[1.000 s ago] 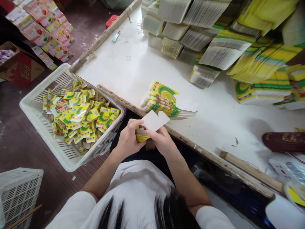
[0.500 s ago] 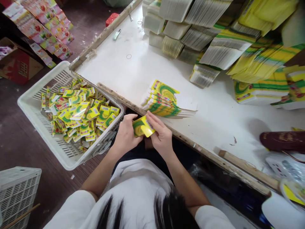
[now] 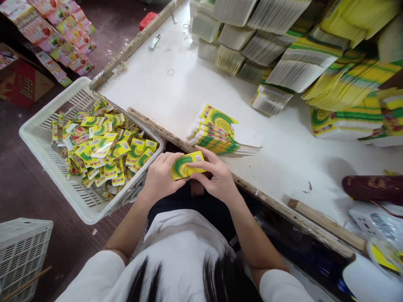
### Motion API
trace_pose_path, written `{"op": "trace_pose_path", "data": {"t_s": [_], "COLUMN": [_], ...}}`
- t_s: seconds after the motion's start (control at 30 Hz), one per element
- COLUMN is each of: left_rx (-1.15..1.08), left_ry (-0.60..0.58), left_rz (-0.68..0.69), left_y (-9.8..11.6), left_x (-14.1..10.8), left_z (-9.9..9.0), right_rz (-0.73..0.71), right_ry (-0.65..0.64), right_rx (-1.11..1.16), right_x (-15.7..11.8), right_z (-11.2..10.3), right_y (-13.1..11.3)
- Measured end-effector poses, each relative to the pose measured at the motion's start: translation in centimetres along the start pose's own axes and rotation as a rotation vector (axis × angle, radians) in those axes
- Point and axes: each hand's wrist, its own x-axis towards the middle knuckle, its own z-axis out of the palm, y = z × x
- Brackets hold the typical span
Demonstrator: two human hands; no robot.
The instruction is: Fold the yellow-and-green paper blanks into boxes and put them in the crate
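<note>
A small yellow and green printed carton [image 3: 181, 167] is held between both hands in front of my body, just short of the table edge. My left hand [image 3: 162, 174] grips its left end, thumb below and fingers above. At the other end, my right hand [image 3: 217, 173] pinches the carton, its fingers lying across the printed face near the barcode. Beyond the hands, a fanned stack of flat cartons [image 3: 217, 128] in the same print rests on the white table. To the left, a white plastic basket [image 3: 37, 142] holds many folded cartons [image 3: 107, 144] in a loose heap.
Bundles of flat cartons [image 3: 277, 50] are piled across the back of the white table [image 3: 151, 92]. A wooden strip [image 3: 157, 130] borders its near edge. At the right lie a dark red cylindrical object [image 3: 371, 187] and a power strip [image 3: 368, 218]. Another white crate [image 3: 25, 251] stands lower left.
The carton has turned flatter, and the flap that stuck out at its right end now lies closed. My right fingers have shifted over its face; my left hand has moved slightly left.
</note>
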Motion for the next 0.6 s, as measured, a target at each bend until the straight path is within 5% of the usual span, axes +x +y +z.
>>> {"op": "trace_pose_path", "data": {"t_s": [0.17, 0.23, 0.3, 0.37, 0.47, 0.6], "left_rx": [-0.001, 0.085, 0.278, 0.328, 0.216, -0.056], "left_ry": [0.068, 0.255, 0.583, 0.666, 0.594, 0.339], "left_rz": [-0.083, -0.211, -0.321, -0.372, -0.372, -0.365], "left_y": [-1.7, -3.9, -6.3, -7.9, -8.0, -5.3], "left_x": [-0.7, -1.5, -2.4, -3.1, -3.2, -2.1], "left_z": [-1.4, -3.4, -5.5, -6.8, -6.1, -2.4], "right_rz": [-0.013, -0.019, 0.034, 0.12, 0.21, 0.228], "right_ry": [0.131, 0.211, 0.367, 0.466, 0.393, 0.347], "right_rx": [0.046, -0.042, -0.195, -0.367, -0.514, -0.54], "right_x": [0.4, 1.0, 1.8, 2.7, 3.7, 3.9], "right_z": [1.0, -0.4, -2.5, -4.3, -5.5, -5.1], "right_y": [-1.0, -0.8, 0.1, 1.4, 3.6, 4.3]}}
